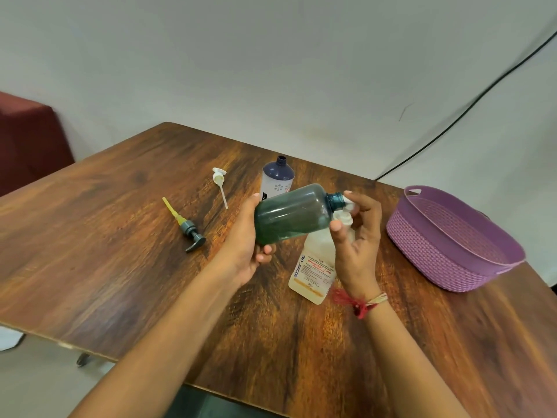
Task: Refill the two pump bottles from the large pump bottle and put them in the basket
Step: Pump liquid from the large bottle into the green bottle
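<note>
My left grip clamps the green bottle, my right grip curls round the pump; if the neck slips, soap may spill.

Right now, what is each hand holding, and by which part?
The left hand grips the green bottle by its lower body. The right hand pinches the white pump head of the large bottle.

Head-worn view, forward and down, close over table.

Wooden table; maroon seat far left; black cable across white wall.
</note>
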A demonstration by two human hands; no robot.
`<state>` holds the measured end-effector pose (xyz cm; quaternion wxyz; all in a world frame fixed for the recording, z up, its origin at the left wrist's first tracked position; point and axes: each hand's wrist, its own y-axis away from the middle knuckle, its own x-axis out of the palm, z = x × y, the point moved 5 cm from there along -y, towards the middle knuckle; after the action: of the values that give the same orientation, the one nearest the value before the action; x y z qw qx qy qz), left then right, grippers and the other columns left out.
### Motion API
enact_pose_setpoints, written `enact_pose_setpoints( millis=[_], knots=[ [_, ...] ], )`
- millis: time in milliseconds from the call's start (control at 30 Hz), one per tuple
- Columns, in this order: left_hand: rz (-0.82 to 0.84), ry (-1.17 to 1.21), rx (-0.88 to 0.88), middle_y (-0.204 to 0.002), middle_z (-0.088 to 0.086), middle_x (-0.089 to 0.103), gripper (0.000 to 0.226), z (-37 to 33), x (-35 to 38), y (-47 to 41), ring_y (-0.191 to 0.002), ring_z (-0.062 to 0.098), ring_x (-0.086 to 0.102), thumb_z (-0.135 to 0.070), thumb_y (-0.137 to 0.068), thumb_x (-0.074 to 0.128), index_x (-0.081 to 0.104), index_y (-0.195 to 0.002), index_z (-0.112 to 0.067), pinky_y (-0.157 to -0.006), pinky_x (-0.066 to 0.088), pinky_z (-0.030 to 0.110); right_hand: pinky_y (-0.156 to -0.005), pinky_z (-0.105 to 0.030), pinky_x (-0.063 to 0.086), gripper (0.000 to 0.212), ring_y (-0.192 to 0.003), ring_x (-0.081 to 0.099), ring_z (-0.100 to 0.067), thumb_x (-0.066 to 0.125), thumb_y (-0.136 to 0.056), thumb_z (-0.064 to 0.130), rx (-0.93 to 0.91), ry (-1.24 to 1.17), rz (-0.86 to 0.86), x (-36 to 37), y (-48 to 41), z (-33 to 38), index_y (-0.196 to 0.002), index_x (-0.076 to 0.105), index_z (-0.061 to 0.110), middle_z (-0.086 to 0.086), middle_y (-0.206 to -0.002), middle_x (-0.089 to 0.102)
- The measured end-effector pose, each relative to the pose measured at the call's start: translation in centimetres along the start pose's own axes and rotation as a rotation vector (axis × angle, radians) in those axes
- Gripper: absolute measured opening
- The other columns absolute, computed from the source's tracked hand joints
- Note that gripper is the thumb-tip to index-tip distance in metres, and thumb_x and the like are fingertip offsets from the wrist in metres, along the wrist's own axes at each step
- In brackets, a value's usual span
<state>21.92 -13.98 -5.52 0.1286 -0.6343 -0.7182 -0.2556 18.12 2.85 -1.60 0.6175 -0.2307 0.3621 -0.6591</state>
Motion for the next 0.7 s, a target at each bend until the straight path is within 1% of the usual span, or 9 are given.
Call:
enact_pose_setpoints(
  millis=[67,100,233,300,367,433,500,567,700],
  knots=[
    [0.008,-0.005,0.005,-0.068,0.003,0.063,0.049,-0.1,0.1,-0.1,-0.037,0.005,0.04,-0.055,-0.094,0.037,0.063,-0.093,-0.013,-0.028,0.027,0.013,-0.076,-0.035,0.046,0.053,-0.089,0.049,-0.03,0.053,-0.08,0.068,-0.015,0.038,0.015,0.1,0.3,-0.1,-0.117,0.05,0.029,-0.012,-0.103,0.043],
    [0.009,-0.004,0.003,-0.067,0.003,0.064,0.049,-0.1,0.1,-0.1,-0.037,0.005,0.04,-0.055,-0.094,0.037,0.063,-0.092,-0.013,-0.028,0.027,0.013,-0.076,-0.034,0.047,0.051,-0.09,0.049,-0.031,0.053,-0.081,0.067,-0.021,0.037,0.005,0.0,0.3,0.0,-0.117,0.05,0.031,-0.012,-0.104,0.043],
    [-0.004,0.016,-0.016,-0.065,0.002,0.064,0.05,0.6,0.0,-0.1,-0.036,0.005,0.04,-0.055,-0.094,0.037,0.062,-0.094,-0.013,-0.028,0.026,0.012,-0.073,-0.019,0.042,0.04,-0.085,0.048,-0.016,0.052,-0.083,0.066,0.001,0.007,-0.068,-0.2,0.1,0.0,-0.102,0.054,0.03,-0.004,-0.098,0.044],
    [-0.011,0.023,-0.026,-0.066,0.003,0.063,0.05,0.8,-0.1,0.0,-0.036,0.005,0.04,-0.055,-0.094,0.037,0.062,-0.096,-0.012,-0.028,0.026,0.012,-0.072,-0.016,0.041,0.039,-0.083,0.047,-0.013,0.052,-0.083,0.066,0.017,0.004,-0.07,-0.2,0.1,0.0,-0.098,0.054,0.03,0.001,-0.095,0.044],
    [-0.006,0.024,-0.03,-0.067,0.004,0.063,0.05,0.8,0.0,0.0,-0.036,0.005,0.04,-0.055,-0.094,0.037,0.061,-0.095,-0.011,-0.028,0.026,0.012,-0.074,-0.016,0.04,0.038,-0.085,0.046,-0.011,0.051,-0.083,0.067,0.021,0.008,-0.046,-0.1,0.3,-0.1,-0.099,0.052,0.032,-0.006,-0.097,0.045],
    [0.012,0.022,-0.025,-0.066,0.003,0.064,0.049,0.6,0.2,0.1,-0.036,0.005,0.04,-0.055,-0.094,0.037,0.061,-0.094,-0.012,-0.028,0.026,0.012,-0.077,-0.015,0.04,0.049,-0.09,0.046,-0.009,0.052,-0.082,0.067,0.003,0.035,-0.002,0.0,0.4,0.1,-0.113,0.047,0.028,-0.013,-0.103,0.044],
    [0.023,0.023,-0.021,-0.065,0.003,0.064,0.05,0.4,0.3,0.1,-0.036,0.005,0.04,-0.054,-0.094,0.036,0.062,-0.094,-0.012,-0.028,0.026,0.012,-0.078,-0.018,0.043,0.053,-0.093,0.047,-0.013,0.052,-0.081,0.067,0.001,0.045,0.034,0.1,0.4,0.1,-0.117,0.046,0.029,-0.015,-0.106,0.043],
    [0.022,0.029,-0.026,-0.065,0.003,0.065,0.05,0.5,0.3,0.0,-0.036,0.005,0.04,-0.054,-0.094,0.036,0.062,-0.095,-0.011,-0.027,0.027,0.013,-0.077,-0.021,0.045,0.045,-0.092,0.05,-0.019,0.054,-0.081,0.066,0.007,0.02,0.019,0.0,0.1,0.3,-0.11,0.048,0.032,-0.016,-0.106,0.044],
    [-0.012,0.046,-0.054,-0.063,0.002,0.065,0.048,1.1,0.1,0.0,-0.035,0.005,0.039,-0.053,-0.094,0.037,0.062,-0.095,-0.011,-0.027,0.026,0.012,-0.072,-0.013,0.04,0.034,-0.084,0.047,-0.006,0.055,-0.082,0.065,0.008,0.01,-0.026,-0.3,-0.3,0.6,-0.095,0.05,0.034,-0.011,-0.096,0.044]
  ],
)
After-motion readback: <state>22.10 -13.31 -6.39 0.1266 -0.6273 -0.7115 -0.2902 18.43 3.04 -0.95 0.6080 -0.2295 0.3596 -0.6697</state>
